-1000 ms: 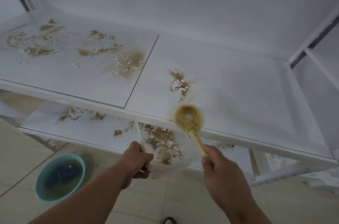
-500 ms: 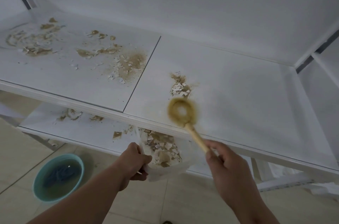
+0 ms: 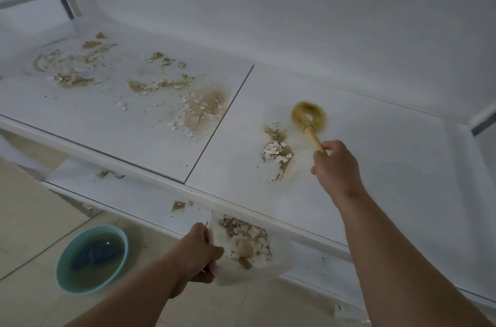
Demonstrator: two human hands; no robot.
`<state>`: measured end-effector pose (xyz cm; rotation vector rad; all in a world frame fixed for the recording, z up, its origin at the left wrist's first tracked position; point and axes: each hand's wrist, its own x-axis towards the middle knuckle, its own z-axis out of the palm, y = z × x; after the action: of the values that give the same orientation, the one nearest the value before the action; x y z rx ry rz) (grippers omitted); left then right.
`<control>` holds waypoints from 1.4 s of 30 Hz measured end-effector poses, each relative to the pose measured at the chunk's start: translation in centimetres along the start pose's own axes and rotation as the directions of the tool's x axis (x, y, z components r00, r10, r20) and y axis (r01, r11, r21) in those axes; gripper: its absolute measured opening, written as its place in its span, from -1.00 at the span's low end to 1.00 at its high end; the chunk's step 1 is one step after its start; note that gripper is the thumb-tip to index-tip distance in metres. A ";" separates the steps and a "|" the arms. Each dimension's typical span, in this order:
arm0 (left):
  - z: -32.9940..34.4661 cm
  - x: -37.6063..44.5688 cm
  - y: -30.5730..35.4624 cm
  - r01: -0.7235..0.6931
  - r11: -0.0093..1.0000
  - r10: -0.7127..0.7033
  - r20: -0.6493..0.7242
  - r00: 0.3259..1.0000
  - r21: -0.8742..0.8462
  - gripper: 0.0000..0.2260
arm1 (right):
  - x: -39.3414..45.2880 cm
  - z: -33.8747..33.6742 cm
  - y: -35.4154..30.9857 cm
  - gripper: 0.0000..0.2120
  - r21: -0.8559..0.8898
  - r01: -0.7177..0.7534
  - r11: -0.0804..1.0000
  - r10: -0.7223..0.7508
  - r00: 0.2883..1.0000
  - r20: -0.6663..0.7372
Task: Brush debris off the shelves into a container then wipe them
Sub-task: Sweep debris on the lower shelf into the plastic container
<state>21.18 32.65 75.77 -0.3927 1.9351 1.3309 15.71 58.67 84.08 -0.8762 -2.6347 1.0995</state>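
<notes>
In the head view, a round brush (image 3: pixel 308 116) is held by its wooden handle in the right hand (image 3: pixel 336 167), whose fingers are curled round the handle. The bristles are set down on the upper shelf (image 3: pixel 375 165), just behind and to the right of a small heap of flakes and brown dust (image 3: pixel 276 152). A clear plastic container (image 3: pixel 252 249), already part filled with debris, is gripped at its left rim by the left hand (image 3: pixel 198 251) and kept below the shelf's front edge.

The heap lies well back from that edge, so a hasty stroke is likely to scatter flakes sideways or past the container onto the floor. The container's mouth looks narrow against the spread of the dust; if it is not shifted under the line of the sweep, debris may be lost onto the lower shelf (image 3: pixel 128 192). Larger patches (image 3: pixel 193 106) remain on the left panel. A basin of water with a cloth (image 3: pixel 92 258) is seen on the floor, near enough to catch falling dust.
</notes>
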 end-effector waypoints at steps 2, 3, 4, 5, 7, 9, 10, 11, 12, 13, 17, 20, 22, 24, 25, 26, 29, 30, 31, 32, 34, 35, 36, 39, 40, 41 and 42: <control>0.1 0.1 0.2 -0.004 1.000 0.004 -0.012 1.000 -0.005 -0.82 | 1.6 1.0 -1.0 -0.73 0.000 0.009 1.000 -0.009 1.000 0.027; 0.1 0.2 0.3 -0.006 1.000 0.006 -0.017 1.000 -0.004 -0.82 | 2.2 1.6 -1.5 -0.75 0.001 0.011 1.000 -0.011 0.999 0.045; 0.2 0.3 0.4 -0.005 1.000 0.005 -0.020 1.000 0.002 -0.81 | 2.6 2.2 -1.8 -0.75 -0.006 0.014 1.000 -0.014 0.998 0.064; 0.2 0.4 0.5 -0.003 1.000 0.003 -0.023 1.000 0.006 -0.81 | 3.0 2.7 -2.1 -0.74 -0.023 0.023 0.999 -0.021 0.997 0.081; 0.2 0.6 0.6 -0.002 1.000 0.002 -0.024 1.000 0.008 -0.82 | 3.2 3.4 -2.6 -0.71 -0.072 0.055 0.996 -0.047 0.994 0.099; 0.2 0.7 0.7 -0.003 1.000 0.003 -0.023 1.000 0.004 -0.82 | 2.9 3.6 -2.8 -0.69 -0.110 0.088 0.990 -0.074 0.990 0.124; 0.2 0.8 0.7 -0.003 1.000 0.003 -0.024 1.000 -0.005 -0.82 | 2.5 3.6 -2.8 -0.68 -0.122 0.098 0.988 -0.080 0.986 0.146; 0.2 0.9 0.7 -0.004 1.000 0.003 -0.025 1.000 -0.015 -0.83 | 2.0 3.5 -2.7 -0.68 -0.141 0.109 0.984 -0.084 0.982 0.171; 0.3 1.0 0.7 -0.004 1.000 0.004 -0.025 1.000 -0.022 -0.83 | 1.2 3.2 -2.5 -0.69 -0.174 0.126 0.977 -0.091 0.976 0.196; 0.3 1.1 0.7 -0.006 1.000 0.005 -0.022 1.000 -0.027 -0.82 | 0.3 2.8 -2.4 -0.71 -0.217 0.152 0.964 -0.103 0.970 0.220; 0.5 1.3 0.7 -0.013 0.999 0.013 -0.013 1.000 -0.030 -0.82 | -5.6 0.0 -1.6 -0.74 -0.322 0.204 0.924 -0.100 0.945 0.312; 0.7 1.3 0.8 -0.017 1.000 0.017 -0.007 1.000 -0.027 -0.81 | -10.1 -2.4 -1.2 -0.73 -0.357 0.250 0.900 -0.115 0.927 0.357; 0.7 1.3 0.8 -0.019 0.999 0.019 0.000 1.000 -0.028 -0.81 | -11.0 -3.9 -1.3 -0.72 -0.328 0.225 0.918 -0.119 0.942 0.314; 0.8 1.2 0.8 -0.022 0.999 0.022 0.011 1.000 -0.029 -0.80 | -9.8 -4.5 -1.2 -0.74 -0.326 0.190 0.926 -0.125 0.970 0.210; 0.8 1.1 0.7 -0.022 0.999 0.022 0.013 1.000 -0.027 -0.80 | -8.6 -4.5 -1.1 -0.74 -0.344 0.169 0.924 -0.124 0.981 0.150; 0.9 1.1 0.7 -0.021 0.999 0.022 0.012 1.000 -0.026 -0.80 | -7.1 -4.4 -0.9 -0.74 -0.357 0.140 0.924 -0.111 0.989 0.099; 1.1 1.1 0.5 -0.017 0.999 0.017 0.012 1.000 -0.035 -0.82 | -2.3 -3.4 -0.3 -0.72 -0.388 0.047 0.921 -0.029 0.998 0.053; 1.2 1.0 0.5 -0.016 0.999 0.016 0.013 1.000 -0.038 -0.82 | -1.2 -2.9 -0.1 -0.72 -0.389 0.039 0.920 -0.015 0.998 0.064; 1.3 1.0 0.5 -0.016 0.999 0.016 0.014 1.000 -0.037 -0.81 | -0.6 -2.5 0.2 -0.72 -0.384 0.040 0.923 -0.009 0.996 0.083; 1.3 1.0 0.4 -0.017 0.999 0.017 0.015 1.000 -0.037 -0.81 | -0.4 -2.0 0.4 -0.73 -0.373 0.048 0.926 -0.009 0.994 0.106; 1.5 0.9 0.4 -0.017 0.999 0.017 0.012 1.000 -0.032 -0.81 | -1.3 -1.4 0.8 -0.75 -0.352 0.073 0.933 -0.019 0.988 0.154; 1.5 0.9 0.4 -0.016 1.000 0.016 0.010 1.000 -0.026 -0.80 | -2.4 -1.3 1.0 -0.75 -0.350 0.087 0.933 -0.026 0.984 0.175; 1.6 0.9 0.3 -0.016 1.000 0.016 0.007 1.000 -0.024 -0.80 | -3.8 -1.4 1.2 -0.76 -0.352 0.110 0.930 -0.041 0.979 0.199; 1.7 0.9 0.3 -0.016 1.000 0.016 0.004 1.000 -0.025 -0.80 | -8.9 -2.7 1.7 -0.76 -0.358 0.190 0.914 -0.087 0.955 0.284; 1.7 0.9 0.3 -0.014 1.000 0.015 0.006 1.000 -0.026 -0.80 | -10.4 -3.2 1.9 -0.76 -0.344 0.199 0.918 -0.089 0.947 0.309; 1.7 0.8 0.3 -0.013 1.000 0.013 0.009 1.000 -0.026 -0.80 | -11.4 -3.8 2.0 -0.77 -0.314 0.191 0.930 -0.087 0.944 0.318; 1.7 0.8 0.3 -0.011 1.000 0.012 0.011 1.000 -0.025 -0.80 | -11.9 -4.3 2.1 -0.76 -0.268 0.172 0.948 -0.086 0.948 0.305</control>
<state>21.11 34.45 75.10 -0.3863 1.9159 1.3634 27.90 55.70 86.64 -0.6099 -3.1068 0.8787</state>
